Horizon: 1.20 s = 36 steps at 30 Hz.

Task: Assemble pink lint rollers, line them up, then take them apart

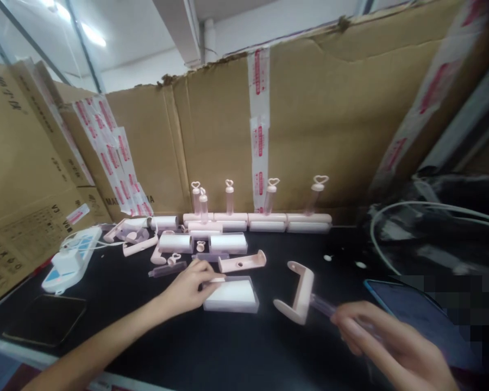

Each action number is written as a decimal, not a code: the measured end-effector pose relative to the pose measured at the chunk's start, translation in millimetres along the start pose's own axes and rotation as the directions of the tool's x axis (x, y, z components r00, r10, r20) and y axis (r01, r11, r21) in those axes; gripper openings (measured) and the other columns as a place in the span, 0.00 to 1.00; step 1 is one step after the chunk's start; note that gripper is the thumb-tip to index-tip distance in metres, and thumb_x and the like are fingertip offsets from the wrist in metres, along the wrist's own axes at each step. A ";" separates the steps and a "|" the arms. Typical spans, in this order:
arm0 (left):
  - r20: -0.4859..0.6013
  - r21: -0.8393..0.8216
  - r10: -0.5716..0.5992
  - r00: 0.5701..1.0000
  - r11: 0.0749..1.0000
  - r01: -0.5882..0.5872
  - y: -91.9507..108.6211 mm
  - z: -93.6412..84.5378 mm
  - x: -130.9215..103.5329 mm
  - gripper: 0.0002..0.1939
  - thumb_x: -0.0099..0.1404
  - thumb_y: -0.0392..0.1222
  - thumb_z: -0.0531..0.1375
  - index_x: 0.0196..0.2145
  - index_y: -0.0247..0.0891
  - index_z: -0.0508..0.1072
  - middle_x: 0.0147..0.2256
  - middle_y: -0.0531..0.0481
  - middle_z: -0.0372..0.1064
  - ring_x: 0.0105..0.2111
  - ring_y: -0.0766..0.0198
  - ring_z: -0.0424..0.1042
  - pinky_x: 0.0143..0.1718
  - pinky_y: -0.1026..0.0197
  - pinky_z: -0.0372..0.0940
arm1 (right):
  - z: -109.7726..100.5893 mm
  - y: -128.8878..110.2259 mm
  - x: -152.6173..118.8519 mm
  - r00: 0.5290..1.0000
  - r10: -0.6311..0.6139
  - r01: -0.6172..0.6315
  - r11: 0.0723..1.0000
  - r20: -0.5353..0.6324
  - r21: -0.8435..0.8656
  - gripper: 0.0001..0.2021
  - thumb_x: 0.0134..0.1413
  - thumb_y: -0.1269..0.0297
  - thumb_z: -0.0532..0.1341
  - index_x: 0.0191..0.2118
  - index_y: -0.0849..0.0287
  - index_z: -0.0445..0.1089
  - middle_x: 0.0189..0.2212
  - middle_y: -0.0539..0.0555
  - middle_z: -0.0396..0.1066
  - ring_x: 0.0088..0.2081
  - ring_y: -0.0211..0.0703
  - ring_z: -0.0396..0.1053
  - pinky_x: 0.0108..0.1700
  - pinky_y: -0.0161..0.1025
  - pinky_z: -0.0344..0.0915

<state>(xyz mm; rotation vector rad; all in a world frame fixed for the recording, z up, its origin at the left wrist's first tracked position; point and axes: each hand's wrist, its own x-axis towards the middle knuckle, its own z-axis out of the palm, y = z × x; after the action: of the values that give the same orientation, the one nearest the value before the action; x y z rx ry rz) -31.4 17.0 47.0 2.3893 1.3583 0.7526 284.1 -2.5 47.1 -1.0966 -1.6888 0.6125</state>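
Near the centre, my left hand [193, 288] has its fingers closed on the left end of a clear case with a white roll [232, 295] inside, lying on the black table. To the right, my right hand [387, 336] grips the clear purple handle [323, 306] of a pink U-shaped bracket [303, 293], raised a little with its open side to the left. Another pink bracket [242, 263] lies just behind the case. Two more cased white rolls [228, 242] are behind it, with clear purple tubes [167, 269] and small heart-topped caps [174, 259] around them.
Along the cardboard wall [330, 125] stand several assembled pink rollers [268, 219] with heart-topped handles upright. A white power strip [71, 260] and a dark phone [44, 320] are at left. A blue-edged tablet [424, 320] and a white cable [375, 228] are at right.
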 end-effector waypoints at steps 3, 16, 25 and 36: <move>-0.016 0.029 -0.066 0.998 0.997 0.067 -5.0 12.0 -10.8 0.21 0.68 0.47 0.49 0.56 0.42 0.65 0.45 0.42 0.62 0.47 0.57 0.62 0.51 0.51 0.60 | -4.2 -0.1 5.6 0.997 -0.042 0.046 0.997 0.060 -0.067 0.16 0.55 0.50 0.55 0.27 0.56 0.68 0.17 0.49 0.63 0.18 0.37 0.61 0.22 0.34 0.59; 0.159 0.044 -0.401 0.902 0.916 0.400 -5.4 -42.3 -117.6 0.43 0.52 0.37 0.61 0.62 0.48 0.48 0.50 0.48 0.63 0.50 0.56 0.65 0.55 0.54 0.58 | -28.1 24.2 50.7 0.905 0.135 0.191 0.718 0.403 -0.669 0.19 0.52 0.48 0.55 0.43 0.55 0.69 0.38 0.58 0.73 0.29 0.53 0.74 0.29 0.43 0.68; -0.123 0.313 -0.503 0.855 0.798 0.515 -97.0 -105.7 -142.1 0.38 0.55 0.48 0.60 0.59 0.30 0.54 0.57 0.33 0.55 0.58 0.43 0.55 0.58 0.43 0.50 | -34.9 47.3 44.3 0.819 0.159 0.286 0.720 0.551 -0.633 0.09 0.58 0.62 0.51 0.36 0.52 0.68 0.34 0.54 0.75 0.32 0.49 0.75 0.32 0.40 0.67; 0.191 -0.643 -0.058 0.980 0.747 0.170 54.2 6.4 -4.3 0.37 0.56 0.50 0.63 0.58 0.37 0.51 0.48 0.38 0.67 0.47 0.54 0.70 0.47 0.51 0.66 | 24.1 -39.3 35.6 0.683 -0.339 0.725 0.424 0.647 -0.543 0.10 0.62 0.64 0.49 0.45 0.61 0.62 0.31 0.55 0.75 0.25 0.44 0.74 0.21 0.34 0.55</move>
<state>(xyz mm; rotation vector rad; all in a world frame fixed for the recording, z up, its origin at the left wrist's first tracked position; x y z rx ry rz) 8.8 -14.4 66.9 1.7404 0.9437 0.8144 243.6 13.0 85.9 -0.8496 -2.7077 -0.4360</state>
